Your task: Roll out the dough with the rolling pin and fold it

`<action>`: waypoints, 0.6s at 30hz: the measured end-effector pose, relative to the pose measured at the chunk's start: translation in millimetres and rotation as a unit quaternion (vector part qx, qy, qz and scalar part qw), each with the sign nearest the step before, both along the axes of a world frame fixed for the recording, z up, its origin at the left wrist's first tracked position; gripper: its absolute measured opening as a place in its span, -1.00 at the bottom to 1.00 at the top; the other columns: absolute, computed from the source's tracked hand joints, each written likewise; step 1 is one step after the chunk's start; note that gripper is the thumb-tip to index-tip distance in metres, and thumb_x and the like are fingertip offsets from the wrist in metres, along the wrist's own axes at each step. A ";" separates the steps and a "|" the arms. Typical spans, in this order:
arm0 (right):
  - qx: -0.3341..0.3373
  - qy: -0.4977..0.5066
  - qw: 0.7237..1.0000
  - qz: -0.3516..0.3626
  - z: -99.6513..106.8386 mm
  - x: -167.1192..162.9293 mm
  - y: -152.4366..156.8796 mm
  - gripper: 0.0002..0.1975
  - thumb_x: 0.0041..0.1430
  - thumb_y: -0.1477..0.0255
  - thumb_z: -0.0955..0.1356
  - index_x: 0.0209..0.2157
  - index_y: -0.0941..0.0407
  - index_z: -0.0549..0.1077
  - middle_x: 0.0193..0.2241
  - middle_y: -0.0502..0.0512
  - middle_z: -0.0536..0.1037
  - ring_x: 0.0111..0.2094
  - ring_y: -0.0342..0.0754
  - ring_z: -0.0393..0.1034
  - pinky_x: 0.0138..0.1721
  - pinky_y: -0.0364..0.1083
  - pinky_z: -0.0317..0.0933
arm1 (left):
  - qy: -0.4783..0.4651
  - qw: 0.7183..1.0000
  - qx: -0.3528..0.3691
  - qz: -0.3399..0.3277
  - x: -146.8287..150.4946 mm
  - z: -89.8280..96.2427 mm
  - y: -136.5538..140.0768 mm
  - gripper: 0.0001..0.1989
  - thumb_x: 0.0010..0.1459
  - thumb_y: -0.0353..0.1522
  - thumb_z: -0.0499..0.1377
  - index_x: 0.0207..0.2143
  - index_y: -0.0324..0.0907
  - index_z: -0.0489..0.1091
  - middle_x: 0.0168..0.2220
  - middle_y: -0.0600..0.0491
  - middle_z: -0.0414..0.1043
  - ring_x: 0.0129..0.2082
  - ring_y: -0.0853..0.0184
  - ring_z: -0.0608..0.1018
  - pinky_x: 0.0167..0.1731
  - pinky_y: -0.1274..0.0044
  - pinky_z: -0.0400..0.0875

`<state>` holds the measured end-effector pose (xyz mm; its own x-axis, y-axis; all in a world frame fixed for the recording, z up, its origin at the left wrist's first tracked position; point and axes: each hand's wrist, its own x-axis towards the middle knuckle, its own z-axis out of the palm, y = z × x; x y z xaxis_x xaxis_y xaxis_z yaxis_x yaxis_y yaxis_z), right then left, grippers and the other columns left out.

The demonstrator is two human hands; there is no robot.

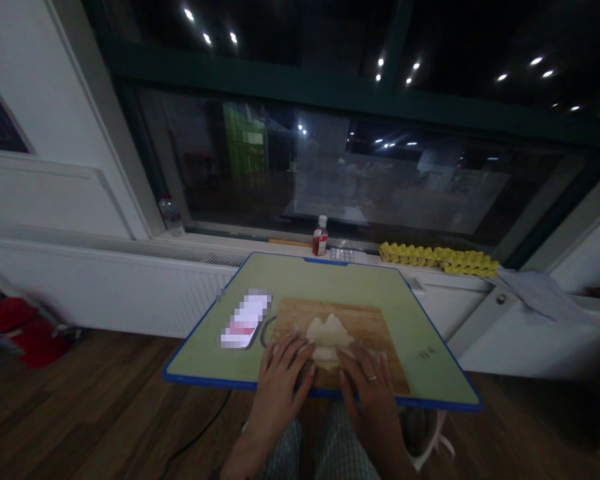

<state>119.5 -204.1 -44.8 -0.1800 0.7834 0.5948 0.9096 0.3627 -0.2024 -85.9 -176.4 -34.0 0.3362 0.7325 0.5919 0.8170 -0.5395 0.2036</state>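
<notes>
A thin, pale sheet of dough [330,330] with an uneven far edge lies on a wooden cutting board [347,309]. Along its near side runs a pale rounded roll [325,353]; whether this is rolled-up dough or a floured rolling pin I cannot tell. My left hand [286,367] rests palm down at the roll's left end, fingers stretched forward. At the right end lies my right hand [367,377], also flat with fingers apart and a ring on one finger. Both hands cover the ends of the roll.
The board sits on a green, blue-edged table [300,277]. A lit phone [247,323] lies left of the board's metal handle [267,331]. On the windowsill stand a small red-labelled bottle [321,237], yellow egg trays [437,258] and a clear bottle [171,217].
</notes>
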 end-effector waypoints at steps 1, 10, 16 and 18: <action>-0.004 0.019 1.000 0.008 1.6 0.3 3.1 -0.65 0.34 0.42 0.23 0.11 -0.04 0.39 0.09 0.06 0.46 0.18 0.05 0.25 0.24 0.21 0.00 | -0.003 1.000 -0.007 -0.011 4.3 3.2 1.8 -0.66 0.31 -0.36 0.07 0.12 -0.02 0.36 0.10 0.04 0.44 0.19 0.18 0.36 0.24 0.17 0.09; -0.081 0.096 0.992 -0.009 3.5 6.1 22.7 -0.71 0.27 0.27 0.32 0.01 -0.12 0.50 -0.08 -0.01 0.55 -0.02 0.04 0.37 0.07 0.11 0.12 | -0.079 0.997 -0.022 -0.015 24.6 5.0 10.2 -0.77 0.29 -0.37 0.09 -0.08 -0.04 0.49 -0.11 0.08 0.57 -0.06 0.20 0.50 0.02 0.29 0.25; -0.122 0.114 0.986 -0.029 5.9 4.0 22.5 -0.73 0.26 0.20 0.32 -0.04 -0.18 0.53 -0.07 -0.06 0.57 -0.03 0.05 0.38 0.07 0.12 0.08 | -0.090 0.995 -0.036 -0.020 22.7 9.9 7.3 -0.79 0.28 -0.35 0.12 -0.11 -0.01 0.51 -0.15 0.11 0.59 -0.11 0.22 0.51 -0.04 0.31 0.26; -0.129 0.120 0.984 -0.036 6.5 3.0 21.8 -0.73 0.24 0.17 0.33 -0.05 -0.19 0.54 -0.07 -0.06 0.57 -0.04 0.06 0.38 0.06 0.12 0.08 | -0.088 0.995 -0.037 -0.019 22.9 10.8 7.4 -0.80 0.29 -0.33 0.12 -0.13 -0.01 0.52 -0.16 0.10 0.59 -0.12 0.22 0.51 -0.04 0.31 0.26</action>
<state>122.6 -182.3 -38.3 0.0040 0.9192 0.3938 0.8457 0.2070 -0.4918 -63.0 -169.0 -23.1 0.2600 0.7645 0.5898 0.7441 -0.5479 0.3822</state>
